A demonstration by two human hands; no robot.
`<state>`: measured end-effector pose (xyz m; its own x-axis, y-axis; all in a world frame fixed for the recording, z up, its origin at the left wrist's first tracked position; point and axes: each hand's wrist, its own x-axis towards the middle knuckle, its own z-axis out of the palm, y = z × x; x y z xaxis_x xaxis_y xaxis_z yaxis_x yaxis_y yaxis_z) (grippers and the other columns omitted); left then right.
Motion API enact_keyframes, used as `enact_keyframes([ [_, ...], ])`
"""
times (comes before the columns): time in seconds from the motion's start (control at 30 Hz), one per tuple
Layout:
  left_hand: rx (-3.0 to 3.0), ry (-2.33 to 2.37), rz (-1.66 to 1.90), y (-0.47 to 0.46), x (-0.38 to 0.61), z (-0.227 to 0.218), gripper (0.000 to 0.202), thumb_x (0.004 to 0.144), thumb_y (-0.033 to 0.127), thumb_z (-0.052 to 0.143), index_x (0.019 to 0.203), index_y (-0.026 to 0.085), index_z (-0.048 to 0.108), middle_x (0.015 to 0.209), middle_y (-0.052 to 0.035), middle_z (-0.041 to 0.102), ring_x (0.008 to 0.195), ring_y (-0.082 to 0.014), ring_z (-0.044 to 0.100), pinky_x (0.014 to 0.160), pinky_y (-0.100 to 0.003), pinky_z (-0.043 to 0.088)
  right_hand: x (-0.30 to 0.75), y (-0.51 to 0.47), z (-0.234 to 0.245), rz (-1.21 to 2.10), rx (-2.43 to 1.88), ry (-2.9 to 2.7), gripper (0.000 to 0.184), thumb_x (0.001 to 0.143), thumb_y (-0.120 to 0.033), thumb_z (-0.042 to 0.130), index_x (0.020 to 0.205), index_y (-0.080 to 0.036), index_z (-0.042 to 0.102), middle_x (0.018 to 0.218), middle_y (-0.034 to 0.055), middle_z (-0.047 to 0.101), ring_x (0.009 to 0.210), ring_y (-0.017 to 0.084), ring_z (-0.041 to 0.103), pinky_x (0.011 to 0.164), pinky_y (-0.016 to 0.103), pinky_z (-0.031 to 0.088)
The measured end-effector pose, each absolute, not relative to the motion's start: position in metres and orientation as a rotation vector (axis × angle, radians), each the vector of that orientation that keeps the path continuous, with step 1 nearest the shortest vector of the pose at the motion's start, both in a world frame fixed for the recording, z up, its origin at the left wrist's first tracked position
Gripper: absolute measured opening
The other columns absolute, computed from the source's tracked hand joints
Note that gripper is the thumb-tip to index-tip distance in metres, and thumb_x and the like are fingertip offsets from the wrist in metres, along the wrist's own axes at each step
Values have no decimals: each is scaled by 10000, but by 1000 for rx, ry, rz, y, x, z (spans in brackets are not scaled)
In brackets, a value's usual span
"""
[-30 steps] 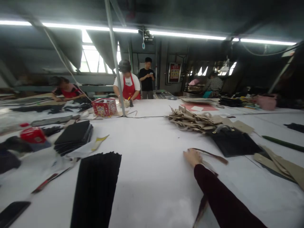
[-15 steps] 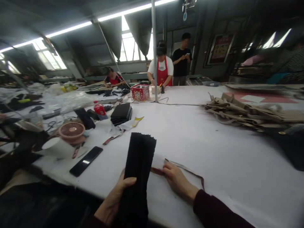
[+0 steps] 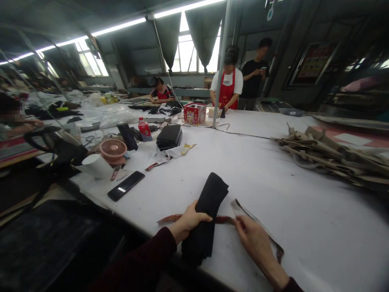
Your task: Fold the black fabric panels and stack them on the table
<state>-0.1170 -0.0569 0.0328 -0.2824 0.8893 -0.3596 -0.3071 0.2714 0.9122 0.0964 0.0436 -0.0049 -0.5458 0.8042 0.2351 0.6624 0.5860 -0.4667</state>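
Observation:
My left hand (image 3: pixel 190 221) is closed around a bundle of black fabric pieces (image 3: pixel 209 198), thumb on top, tilted above the near edge of the white table. A brown patterned strip (image 3: pixel 225 220) runs behind the bundle, and its end sticks out to the left past my left hand. My right hand (image 3: pixel 253 235) pinches this strip to the right of the bundle. From there the strip's pale side loops back over the table and turns down to the right. The fabric hides the strip's middle.
A black phone (image 3: pixel 126 186), a pink fan (image 3: pixel 113 151), a white roll (image 3: pixel 96 166), a red bottle (image 3: pixel 144 129) and a black stack (image 3: pixel 169 136) stand to the left. Tan pieces (image 3: pixel 328 152) are heaped at right. A pole (image 3: pixel 221 65) rises beyond; several people are around.
The black bundle has come down lower and tilted to the right. The strip now shows on both sides of it. The view has swung left.

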Motion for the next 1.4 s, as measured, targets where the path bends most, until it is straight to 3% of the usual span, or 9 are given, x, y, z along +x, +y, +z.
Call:
enact_keyframes([
  [0.1, 676, 1459, 1297, -55, -113, 31, 587, 571, 127, 750, 1143, 147, 620, 873, -45, 700, 771, -212, 631, 649, -292, 504, 84, 41, -1, 474, -1442, -2440, 381, 911, -542, 460, 721, -249, 614, 659, 63, 646, 667, 255, 621, 585, 320, 376],
  [0.27, 689, 1530, 1266, -52, -112, 27, 609, 559, 124, 755, 1151, 152, 613, 874, -47, 700, 795, -226, 634, 660, -297, 500, 52, 42, -4, 507, -1479, -2358, 129, 856, -309, 516, 795, -219, 586, 702, 67, 650, 663, 222, 611, 571, 289, 327],
  [0.33, 671, 1544, 1273, -52, -112, 27, 606, 549, 117, 763, 1136, 149, 616, 846, -40, 697, 775, -217, 631, 661, -292, 497, 49, 40, -9, 715, -1376, -2179, 101, 827, -303, 540, 765, -225, 558, 653, 24, 616, 616, 196, 578, 574, 283, 337],
  [0.5, 577, 1484, 1303, -51, -110, 29, 584, 548, 101, 742, 1117, 124, 610, 853, -55, 695, 754, -208, 635, 668, -297, 503, 46, 29, -17, 1473, -1067, -1276, 314, 730, -454, 705, 713, -227, 490, 652, -12, 604, 623, 188, 587, 630, 320, 459],
  [0.67, 595, 1491, 1316, -51, -105, 29, 591, 535, 92, 747, 1109, 115, 607, 889, -74, 701, 788, -223, 645, 667, -294, 504, 38, 29, -6, 1807, -870, -861, 269, 718, -383, 732, 852, -233, 554, 816, 11, 659, 753, 202, 653, 765, 412, 551],
  [0.83, 606, 1534, 1298, -52, -104, 28, 602, 532, 100, 752, 1114, 131, 601, 853, -54, 690, 748, -210, 638, 624, -280, 496, 43, 32, 4, 2106, -827, -418, 169, 763, -204, 730, 885, -185, 614, 878, 24, 648, 668, 122, 601, 675, 298, 567],
  [0.97, 598, 1504, 1273, -52, -105, 31, 547, 561, 124, 743, 1089, 131, 600, 829, -45, 681, 696, -189, 622, 603, -282, 501, 53, 30, -1, 2107, -851, -356, 192, 729, -95, 728, 860, -169, 608, 729, -32, 586, 577, 83, 537, 640, 260, 548],
  [1.13, 647, 1517, 1268, -52, -103, 32, 571, 577, 123, 738, 1129, 138, 594, 882, -51, 688, 741, -197, 629, 632, -287, 510, 58, 36, 1, 2007, -823, -402, 176, 740, -154, 721, 746, -182, 547, 703, -31, 581, 507, 68, 469, 574, 268, 519],
  [1.4, 682, 1602, 1245, -55, -97, 39, 644, 559, 134, 766, 1178, 152, 592, 911, -49, 697, 810, -213, 641, 680, -287, 512, 56, 38, 28, 1942, -699, -453, 405, 648, -186, 824, 1009, -235, 645, 799, -31, 599, 604, 66, 488, 564, 200, 468],
])
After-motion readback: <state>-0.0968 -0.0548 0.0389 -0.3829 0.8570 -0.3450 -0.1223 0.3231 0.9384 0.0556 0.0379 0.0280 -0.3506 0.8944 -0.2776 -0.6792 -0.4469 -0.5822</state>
